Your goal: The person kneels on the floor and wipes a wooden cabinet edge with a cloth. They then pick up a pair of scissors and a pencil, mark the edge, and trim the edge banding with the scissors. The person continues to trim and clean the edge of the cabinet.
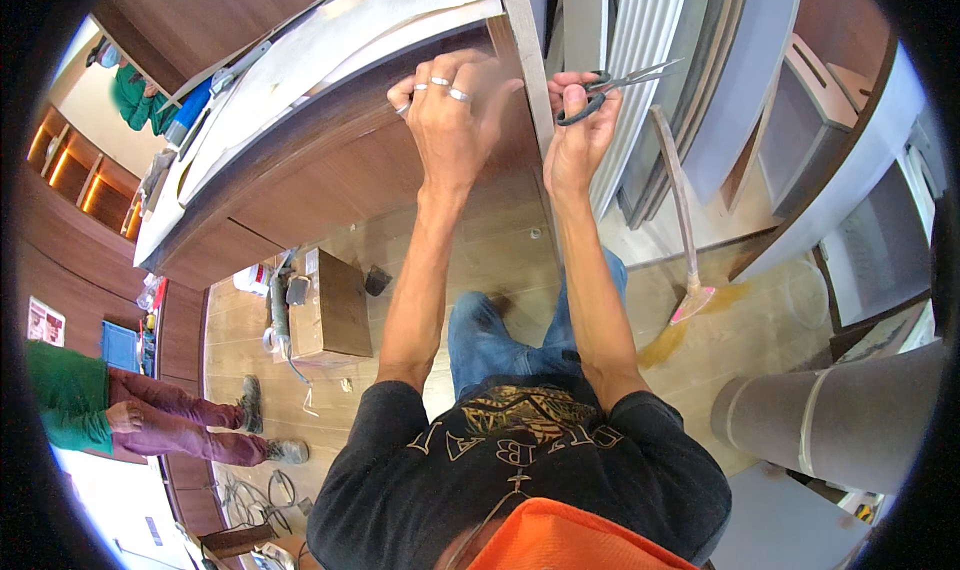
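My left hand (450, 110) is raised before a brown wooden cabinet front (360, 150), its back toward me and metal rings on several fingers. Those fingers curl away from view, and the thumb side is blurred; whatever they may hold is hidden. To its right, my right hand (578, 135) grips a pair of scissors (597, 102) by the dark handles. Their slim blades point right and stand slightly apart, in front of leaning panels.
White sheeting (240, 135) covers the cabinet top. Panels (640, 30) lean at right, near a long-handled brush (690, 260) and a large grey roll (820, 425). A cardboard box (335, 310), power tool (279, 315) and cables (260, 495) sit left. Another person (150, 405) stands there.
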Motion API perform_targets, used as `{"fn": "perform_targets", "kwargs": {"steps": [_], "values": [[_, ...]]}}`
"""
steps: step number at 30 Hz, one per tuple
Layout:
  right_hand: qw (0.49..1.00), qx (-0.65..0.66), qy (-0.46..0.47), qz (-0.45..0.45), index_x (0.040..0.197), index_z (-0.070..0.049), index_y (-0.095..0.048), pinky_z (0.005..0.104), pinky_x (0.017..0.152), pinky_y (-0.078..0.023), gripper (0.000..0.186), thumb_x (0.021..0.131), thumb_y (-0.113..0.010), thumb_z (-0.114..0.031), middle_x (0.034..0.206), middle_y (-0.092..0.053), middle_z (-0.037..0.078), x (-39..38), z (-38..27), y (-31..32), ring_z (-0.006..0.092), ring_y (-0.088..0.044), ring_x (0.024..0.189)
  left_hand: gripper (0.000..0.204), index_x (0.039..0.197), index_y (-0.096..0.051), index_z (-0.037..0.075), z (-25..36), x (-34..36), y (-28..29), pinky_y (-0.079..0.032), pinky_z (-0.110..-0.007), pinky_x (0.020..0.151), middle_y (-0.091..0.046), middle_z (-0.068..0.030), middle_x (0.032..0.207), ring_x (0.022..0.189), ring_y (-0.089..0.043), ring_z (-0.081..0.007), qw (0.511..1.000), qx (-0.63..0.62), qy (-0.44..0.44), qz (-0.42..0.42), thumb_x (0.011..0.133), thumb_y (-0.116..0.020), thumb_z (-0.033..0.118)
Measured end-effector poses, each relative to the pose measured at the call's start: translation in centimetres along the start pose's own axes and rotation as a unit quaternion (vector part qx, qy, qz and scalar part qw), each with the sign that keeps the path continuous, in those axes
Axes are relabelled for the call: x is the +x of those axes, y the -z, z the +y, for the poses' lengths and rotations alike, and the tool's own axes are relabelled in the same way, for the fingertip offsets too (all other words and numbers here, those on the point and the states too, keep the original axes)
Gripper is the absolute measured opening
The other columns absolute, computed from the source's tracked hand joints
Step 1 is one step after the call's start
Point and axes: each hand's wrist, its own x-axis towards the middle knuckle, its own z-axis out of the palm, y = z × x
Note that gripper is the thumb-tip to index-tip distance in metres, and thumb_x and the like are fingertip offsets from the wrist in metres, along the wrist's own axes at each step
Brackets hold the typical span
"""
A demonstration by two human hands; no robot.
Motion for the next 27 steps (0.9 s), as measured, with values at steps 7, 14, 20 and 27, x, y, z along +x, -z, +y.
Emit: {"fn": "perform_targets", "kwargs": {"steps": [7,14,20,27], "values": [[0.999,0.036,0.013,-0.006,0.117,-0.005,-0.046,0.0349,0.092,-0.053,0.03,0.097,-0.066,-0.015,0.105,-0.063,0.011,0.1,0.1,0.0,0.0172,-0.063,0.097,0.03,0.095,-0.07,0.015,-0.6,-1.1,-1.4,-0.033,-0.038,0.084,-0.067,0.0021,0.098,0.088,-0.058,-0.0202,0.996,0.062,-0.047,0.041,0.073,-0.084,0.032],[0.999,0.034,0.016,-0.012,0.118,-0.006,-0.047,0.0335,0.09,-0.05,0.03,0.098,-0.066,-0.017,0.106,-0.063,0.011,-0.2,0.0,-0.3,0.0179,-0.061,0.097,0.033,0.101,-0.068,0.018,-0.7,-1.3,-1.5,-0.032,-0.04,0.085,-0.068,0.0025,0.098,0.087,-0.059,-0.0204,0.994,0.073,-0.051,0.056,0.075,-0.082,0.031],[1.0,0.025,-0.005,-0.015,0.117,-0.003,-0.048,0.034,0.088,-0.052,0.029,0.1,-0.064,-0.02,0.105,-0.064,0.013,-0.1,-0.4,0.1,0.0191,-0.064,0.096,0.029,0.095,-0.065,0.012,0.7,1.0,1.3,-0.036,-0.04,0.085,-0.066,-0.0037,0.098,0.093,-0.06,-0.0247,0.999,0.012,0.004,-0.048,0.076,-0.082,0.026],[0.999,-0.014,-0.038,-0.023,0.122,-0.008,-0.049,0.0385,0.099,-0.044,0.029,0.102,-0.06,-0.027,0.116,-0.062,0.011,-1.2,-0.4,2.1,0.0213,-0.059,0.109,0.022,0.088,-0.064,0.011,1.4,2.0,1.7,-0.035,-0.039,0.082,-0.065,-0.0031,0.087,0.085,-0.058,-0.0249,0.991,-0.079,0.1,-0.047,0.077,-0.081,0.02]]}}
